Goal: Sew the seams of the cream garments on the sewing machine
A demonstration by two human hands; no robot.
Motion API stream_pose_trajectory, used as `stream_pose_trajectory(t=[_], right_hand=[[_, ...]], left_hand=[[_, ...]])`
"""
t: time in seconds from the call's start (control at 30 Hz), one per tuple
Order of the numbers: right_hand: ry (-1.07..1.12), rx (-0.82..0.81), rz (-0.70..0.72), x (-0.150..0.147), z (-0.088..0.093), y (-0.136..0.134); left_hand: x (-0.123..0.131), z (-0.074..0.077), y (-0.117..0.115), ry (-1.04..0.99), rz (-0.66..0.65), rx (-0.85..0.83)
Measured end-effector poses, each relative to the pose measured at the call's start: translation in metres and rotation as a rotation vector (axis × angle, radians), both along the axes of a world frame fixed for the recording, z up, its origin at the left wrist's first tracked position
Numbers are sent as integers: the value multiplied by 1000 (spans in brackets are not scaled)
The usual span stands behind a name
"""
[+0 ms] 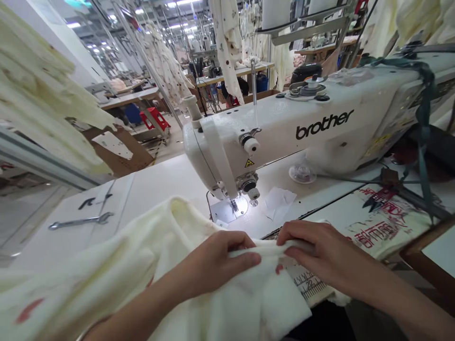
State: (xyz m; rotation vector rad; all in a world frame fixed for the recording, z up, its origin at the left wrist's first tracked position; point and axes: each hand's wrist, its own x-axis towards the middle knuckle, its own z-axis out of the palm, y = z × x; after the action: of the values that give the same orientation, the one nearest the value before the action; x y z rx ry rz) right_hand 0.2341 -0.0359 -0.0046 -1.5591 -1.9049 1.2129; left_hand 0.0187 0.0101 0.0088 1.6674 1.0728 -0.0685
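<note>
My left hand (227, 260) pinches the folded edge of a cream garment (138, 265) with thumb and fingers. A short way to the right, my right hand (309, 246) grips the same edge, so a narrow strip runs between the two. The garment has reddish prints and spreads over the table's front left, hanging down toward me. Behind my hands stands a white sewing machine (277, 132); its lit needle area and presser foot (234, 204) are apart from the cloth edge I hold. Part of a ruler scale (309, 282) shows beneath my right hand.
On the white table (156, 184) a wrench (81, 221) lies at the left. White scraps (279, 201) and a bobbin-like clear disc (302, 173) rest right of the needle. A printed cloth (387, 222) covers the right front edge. Hanging fabric pieces (39, 85) stand at the left.
</note>
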Motion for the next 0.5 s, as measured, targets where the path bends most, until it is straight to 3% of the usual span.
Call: stream_pose_trajectory(t=[0.2, 0.37, 0.5], right_hand=[[41, -173, -20, 7, 3, 1], [34, -177, -16, 11, 9, -1], [101, -227, 49, 8, 10, -7]], left_hand=[[-2, -9, 7, 15, -3, -146], [-3, -7, 10, -14, 10, -280], [-2, -5, 3, 34, -25, -106]])
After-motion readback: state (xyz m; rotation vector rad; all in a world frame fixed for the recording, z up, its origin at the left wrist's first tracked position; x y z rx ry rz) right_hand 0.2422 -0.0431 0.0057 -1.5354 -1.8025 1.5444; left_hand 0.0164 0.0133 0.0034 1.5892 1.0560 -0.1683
